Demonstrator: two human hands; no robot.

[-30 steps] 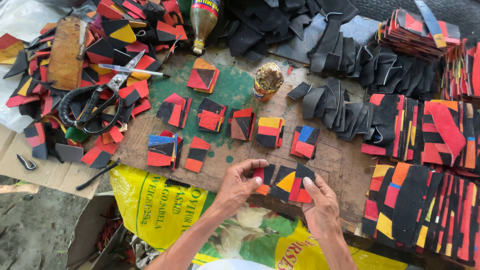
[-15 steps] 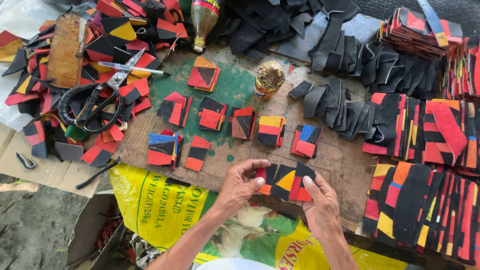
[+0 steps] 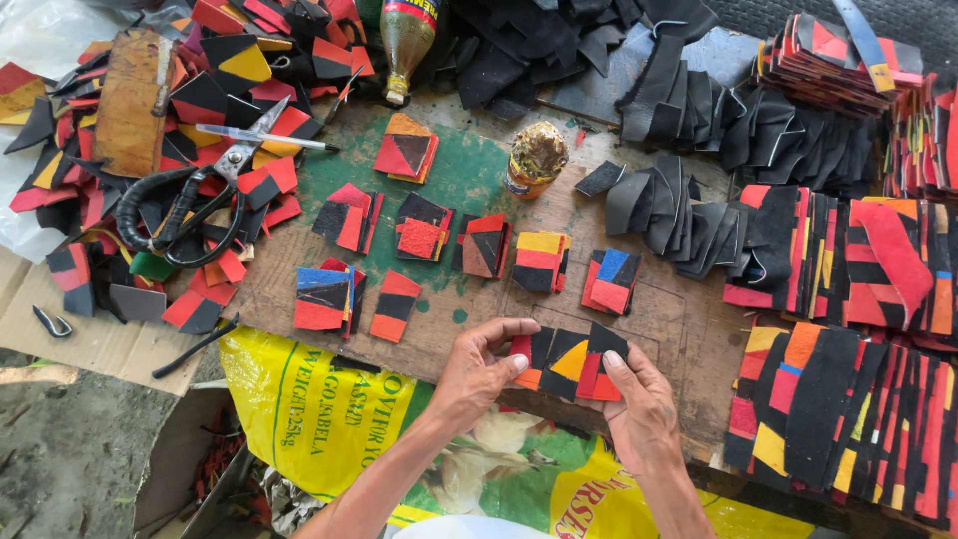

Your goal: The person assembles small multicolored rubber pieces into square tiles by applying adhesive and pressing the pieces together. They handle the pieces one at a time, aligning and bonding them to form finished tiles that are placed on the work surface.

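The board [image 3: 679, 319] under me is worn, scuffed wood with a green patch in the upper middle. Stacks [image 3: 848, 399] of thin black, red and yellow sheet crowd the right of the frame, and loose scraps [image 3: 249, 60] with big shears [image 3: 200, 195] fill the upper left. Low in the centre I hold the patchwork [image 3: 567, 361], a row of joined flat pieces. It looks light, limp and matte, probably grippy, so I take it by its ends. My left hand [image 3: 477, 369] pinches the left end between thumb and fingers; my right hand [image 3: 639, 409] pinches the right end, thumb on top.
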